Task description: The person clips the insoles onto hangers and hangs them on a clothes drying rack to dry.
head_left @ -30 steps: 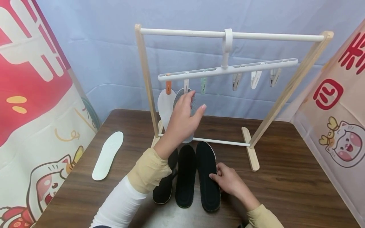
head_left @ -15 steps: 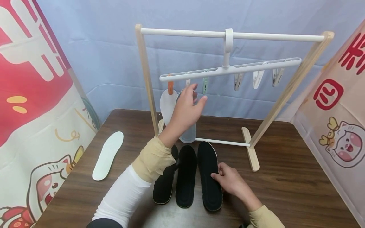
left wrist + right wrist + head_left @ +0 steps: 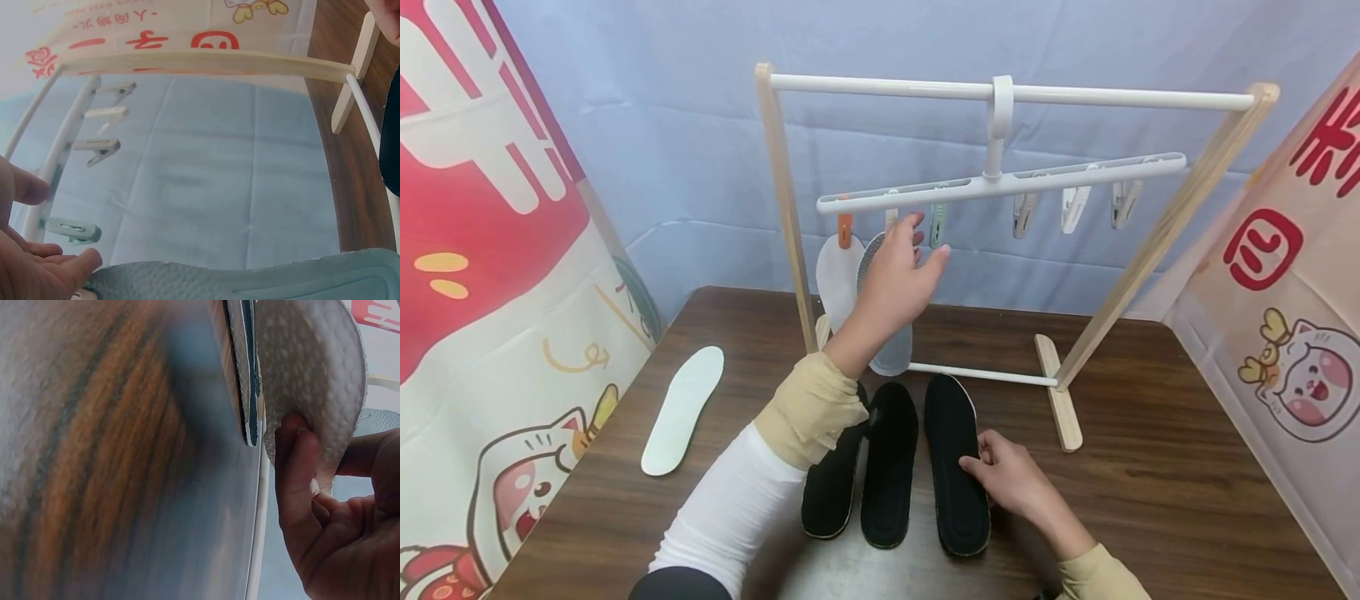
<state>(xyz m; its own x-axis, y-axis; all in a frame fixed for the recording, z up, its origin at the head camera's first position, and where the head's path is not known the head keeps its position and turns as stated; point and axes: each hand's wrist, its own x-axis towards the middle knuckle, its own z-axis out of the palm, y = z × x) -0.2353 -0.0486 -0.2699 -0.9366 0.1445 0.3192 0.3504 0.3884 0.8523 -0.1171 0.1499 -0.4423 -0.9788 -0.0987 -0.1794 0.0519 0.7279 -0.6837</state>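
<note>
My right hand (image 3: 1007, 473) pinches the right edge of a black insole (image 3: 953, 450), thumb on top. In the right wrist view its fingers press the bumpy pale underside of that insole (image 3: 300, 362). My left hand (image 3: 895, 283) is raised beside a hanging grey insole (image 3: 895, 354), thumb apart from the fingers. The fingertips are near the white clip (image 3: 891, 218) above that insole; whether they touch it is unclear. In the left wrist view a green clip (image 3: 74, 230) hangs beside these fingers. A white insole (image 3: 835, 275) hangs from the orange clip (image 3: 845, 232).
The tilted white hanger (image 3: 1052, 179) hooks over the rack's top rod (image 3: 880, 85), with several bare clips on its right half. Two black insoles (image 3: 889, 475) lie in front, and a white insole (image 3: 683, 408) lies at left on the wooden table (image 3: 1150, 500).
The right hand has shifted slightly right with the black insole, widening the gap to the middle one. The left hand has moved up and right, its fingers coming off the grey insole's front.
</note>
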